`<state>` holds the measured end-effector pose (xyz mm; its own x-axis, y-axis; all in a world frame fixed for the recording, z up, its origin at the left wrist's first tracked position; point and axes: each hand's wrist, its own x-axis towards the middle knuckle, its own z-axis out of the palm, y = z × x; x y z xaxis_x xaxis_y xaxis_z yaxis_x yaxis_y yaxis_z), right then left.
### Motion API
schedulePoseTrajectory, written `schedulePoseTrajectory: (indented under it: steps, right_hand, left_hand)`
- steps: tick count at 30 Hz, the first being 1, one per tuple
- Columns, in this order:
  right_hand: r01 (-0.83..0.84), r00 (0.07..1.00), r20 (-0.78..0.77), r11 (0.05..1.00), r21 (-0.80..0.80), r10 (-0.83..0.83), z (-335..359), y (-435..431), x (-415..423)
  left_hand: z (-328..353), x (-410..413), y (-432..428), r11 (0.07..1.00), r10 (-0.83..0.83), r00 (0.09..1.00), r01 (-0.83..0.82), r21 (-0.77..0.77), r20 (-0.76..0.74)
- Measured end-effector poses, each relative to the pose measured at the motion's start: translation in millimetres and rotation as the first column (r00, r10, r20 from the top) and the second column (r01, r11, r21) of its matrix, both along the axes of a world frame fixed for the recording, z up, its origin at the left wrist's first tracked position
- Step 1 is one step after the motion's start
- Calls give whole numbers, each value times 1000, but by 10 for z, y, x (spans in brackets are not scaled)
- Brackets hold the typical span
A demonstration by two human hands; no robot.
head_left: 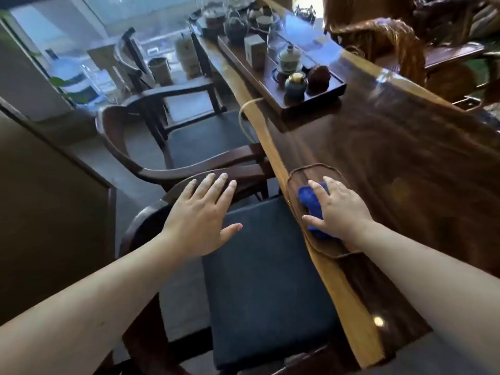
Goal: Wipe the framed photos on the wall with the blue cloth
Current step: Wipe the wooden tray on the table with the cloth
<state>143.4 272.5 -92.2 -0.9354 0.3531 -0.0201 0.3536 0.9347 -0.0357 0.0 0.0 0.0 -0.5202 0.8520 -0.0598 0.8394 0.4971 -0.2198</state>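
The blue cloth (311, 204) lies bunched on a small dark wooden tray (300, 174) at the near edge of a long wooden table (392, 147). My right hand (338, 209) rests flat on top of the cloth, fingers spread, covering most of it. My left hand (201, 212) is open with fingers apart, hovering over the curved back of the nearest chair (151, 212). No framed photos or wall show in this view.
A dark tea tray (270, 77) with teapots, cups and a small box stands farther along the table. Two more wooden armchairs (162, 147) line the table's left side. A water bottle (73, 77) and a window sit at the back left.
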Motion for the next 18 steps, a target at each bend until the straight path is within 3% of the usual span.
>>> schedulePoseTrajectory:
  steps: [4,10,15,18]
  right_hand:
    - [149,987,80,984,-98,-141,-228,192,-80]
    - [207,966,195,960,-191,-169,-450,214,-272]
    - [280,959,148,883,-377,-241,-506,77,-303]
    - [225,974,93,863,-452,-205,-348,-80,-389]
  left_hand:
    - [-148,22,114,999,28,1000,-28,-27,-2]
    - [-241,35,153,997,67,998,-66,-37,11]
    - [-168,-4,35,994,106,994,-106,-21,6]
    - [-23,-63,-169,991,132,991,-132,1,-11]
